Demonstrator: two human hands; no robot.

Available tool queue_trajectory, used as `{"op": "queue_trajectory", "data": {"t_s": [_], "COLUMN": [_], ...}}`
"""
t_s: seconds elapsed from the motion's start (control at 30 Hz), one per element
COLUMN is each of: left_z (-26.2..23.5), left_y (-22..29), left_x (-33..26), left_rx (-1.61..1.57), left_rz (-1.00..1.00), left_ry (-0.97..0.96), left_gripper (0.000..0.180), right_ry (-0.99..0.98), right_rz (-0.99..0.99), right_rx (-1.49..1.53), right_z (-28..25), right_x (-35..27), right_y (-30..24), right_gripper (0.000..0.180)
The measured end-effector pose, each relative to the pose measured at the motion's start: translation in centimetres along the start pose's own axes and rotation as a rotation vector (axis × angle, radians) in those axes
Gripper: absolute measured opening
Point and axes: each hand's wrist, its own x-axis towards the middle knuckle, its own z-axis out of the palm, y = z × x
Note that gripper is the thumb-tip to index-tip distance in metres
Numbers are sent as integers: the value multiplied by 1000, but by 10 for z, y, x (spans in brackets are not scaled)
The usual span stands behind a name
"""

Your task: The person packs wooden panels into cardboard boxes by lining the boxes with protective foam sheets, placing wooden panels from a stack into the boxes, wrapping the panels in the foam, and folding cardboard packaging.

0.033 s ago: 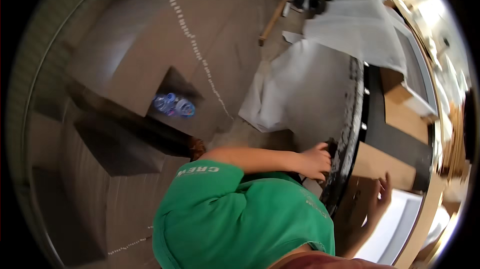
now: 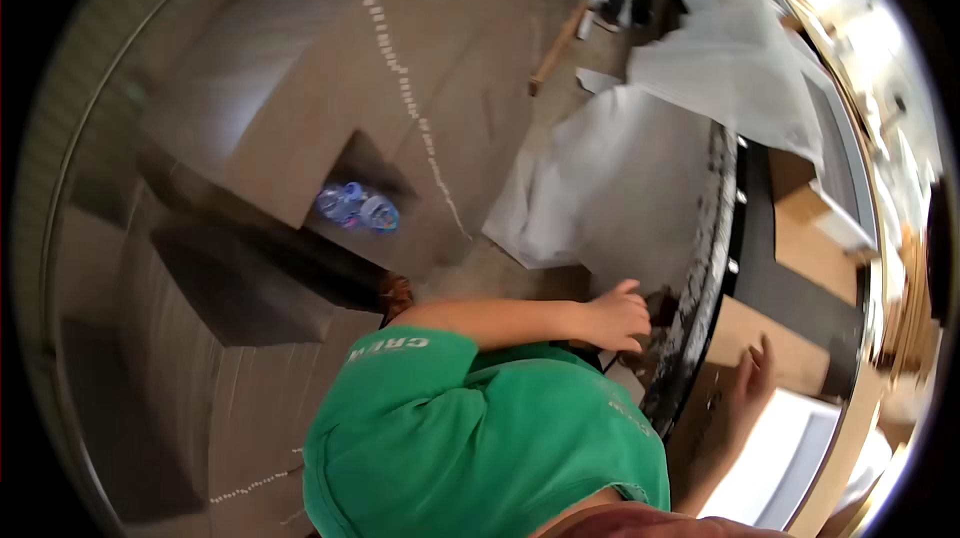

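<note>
A broad brown floor [image 2: 300, 88] fills the view, seen from above by a person in a green shirt [image 2: 480, 438] bending over. Beyond the fingertips lies a white sheet [image 2: 620, 178] spread on the floor. Just past the fingers runs a long, curved black panel edge [image 2: 700, 278] speckled with pale flecks, with brown boards [image 2: 790, 338] on its far side.

The left hand [image 2: 615, 318] reaches out on a bare arm, its fingers [image 2: 625, 290] loosely curled over a small dark thing [image 2: 660, 303] that sits against the panel edge; whether they actually grip it cannot be told. The right hand [image 2: 752, 373] lies across the edge, its fingers [image 2: 765, 350] spread and flat on a board, holding nothing.

Well away from both hands, blue plastic bottles [image 2: 357, 206] sit in a dark floor recess.

The body leans far forward, so a slip of the flat hand could tip the weight onto the panel edge. The loose curl might also let the dark thing slide off.
</note>
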Motion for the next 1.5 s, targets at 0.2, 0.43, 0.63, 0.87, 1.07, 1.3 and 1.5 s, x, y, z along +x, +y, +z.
{"op": "queue_trajectory", "data": {"t_s": [0.2, 0.43, 0.63, 0.87, 1.07, 1.3, 1.5], "left_z": [-43, -47, -32, -28, -58, -65, -44], "left_y": [-31, 34, 150, 306, 459, 641, 807], "left_x": [-171, -317, -356, -423, -535, -663, -795], "left_rx": [-41, 234, 612, 1034, 1590, 2042, 2090], "left_rz": [-641, -1130, -1473, -1956, -1883, -1787, -2156], "left_ry": [359, 743, 1263, 1473, 2078, 2239, 2073], "left_gripper": [31, 30, 22, 20, 34, 40, 57], "right_ry": [-642, -1177, -1519, -1632, -1674, -1773, -1698], "right_rz": [-978, -1231, -1312, -1303, -1231, -878, -1050], "right_rx": [-107, -101, -164, -155, -105, 100, 604], "right_z": [201, 315, 324, 347, 341, 319, 261], "right_x": [-7, -66, -90, -98, -133, -212, -364], "right_y": [-94, -117, -100, -58, -50, -139, -287], "right_gripper": [36, 32, 32, 31, 29, 20, 19]}}
